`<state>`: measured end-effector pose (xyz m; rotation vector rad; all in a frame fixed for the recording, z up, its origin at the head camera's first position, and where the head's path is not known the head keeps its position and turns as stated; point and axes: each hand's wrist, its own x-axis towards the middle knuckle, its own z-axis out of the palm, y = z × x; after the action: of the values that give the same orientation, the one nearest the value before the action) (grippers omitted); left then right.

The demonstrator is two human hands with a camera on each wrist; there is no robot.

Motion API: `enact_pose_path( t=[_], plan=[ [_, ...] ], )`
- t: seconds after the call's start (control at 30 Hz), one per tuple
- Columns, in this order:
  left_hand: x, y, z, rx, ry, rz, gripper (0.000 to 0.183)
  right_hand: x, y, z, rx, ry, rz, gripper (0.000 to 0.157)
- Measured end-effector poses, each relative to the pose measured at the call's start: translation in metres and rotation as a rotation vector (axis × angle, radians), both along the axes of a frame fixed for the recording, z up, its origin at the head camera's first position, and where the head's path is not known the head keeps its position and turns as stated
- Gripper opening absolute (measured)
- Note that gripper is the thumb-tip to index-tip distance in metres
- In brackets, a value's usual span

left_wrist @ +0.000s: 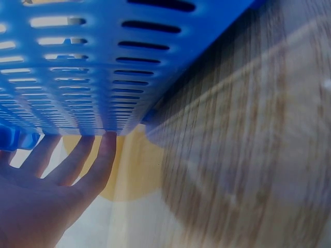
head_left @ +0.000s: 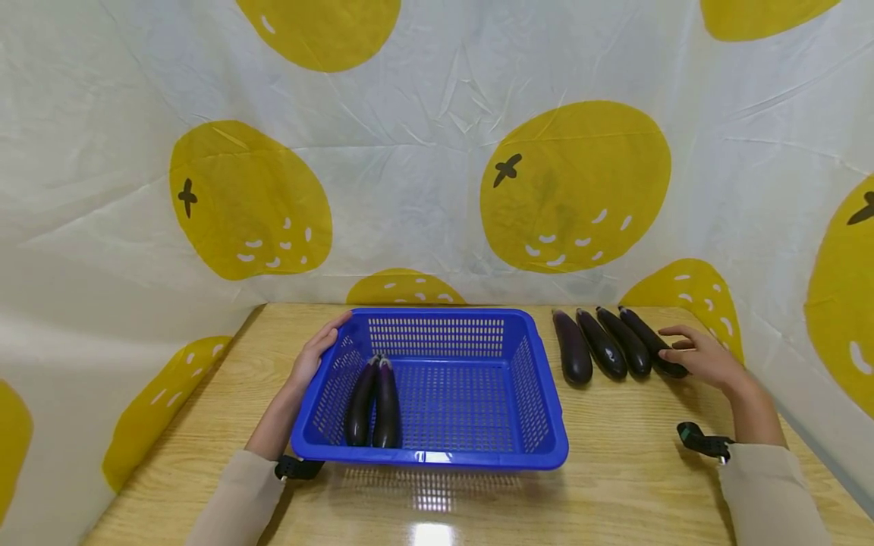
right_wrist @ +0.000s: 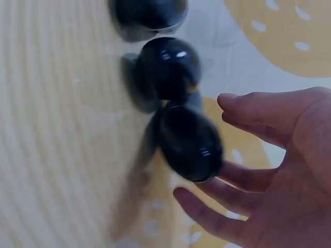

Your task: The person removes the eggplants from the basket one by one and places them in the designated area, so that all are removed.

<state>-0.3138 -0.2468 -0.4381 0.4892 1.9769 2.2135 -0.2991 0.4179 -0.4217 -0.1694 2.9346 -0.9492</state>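
Note:
In the head view a blue plastic basket point(head_left: 437, 459) stands on the table, with two eggplants point(head_left: 387, 406) side by side in its left part. My left hand point(head_left: 317, 353) lies along its far left corner. The left wrist view has that hand's extended fingers point(left_wrist: 103, 160) touching the outside of the slotted wall point(left_wrist: 139, 67). At the right, my right hand point(head_left: 706, 360) is beside the outermost eggplant point(head_left: 649, 337) of a row. Its fingers are spread around the rounded end of that eggplant point(right_wrist: 191, 144), with thumb and fingers apart in the right wrist view.
Three more eggplants point(head_left: 572, 349) lie left of the one by my right hand, stems toward the back. The wooden table point(head_left: 614, 470) meets a white cloth point(head_left: 410, 189) with yellow fruit prints behind it and at both sides.

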Motion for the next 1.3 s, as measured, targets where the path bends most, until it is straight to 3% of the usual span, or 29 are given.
enact_pose_path(
  t=[0.27, 0.57, 1.1, 1.3],
  plan=[
    [0.001, -0.001, 0.000, -0.009, -0.004, -0.007, 0.058, 0.007, -0.014, 0.029, 0.011, 0.065, 0.005, 0.059],
    [0.001, -0.001, 0.000, 0.000, 0.004, -0.005, 0.057, 0.014, -0.043, 0.058, 0.066, 0.240, 0.006, 0.056],
    [0.000, -0.001, 0.001, 0.000, 0.009, 0.003, 0.056, 0.034, -0.105, 0.093, 0.042, 0.498, 0.169, 0.044],
    [0.000, 0.000, 0.000, 0.000, 0.003, 0.012, 0.057, 0.043, -0.132, 0.097, 0.033, 0.512, 0.231, 0.044]
  ],
)
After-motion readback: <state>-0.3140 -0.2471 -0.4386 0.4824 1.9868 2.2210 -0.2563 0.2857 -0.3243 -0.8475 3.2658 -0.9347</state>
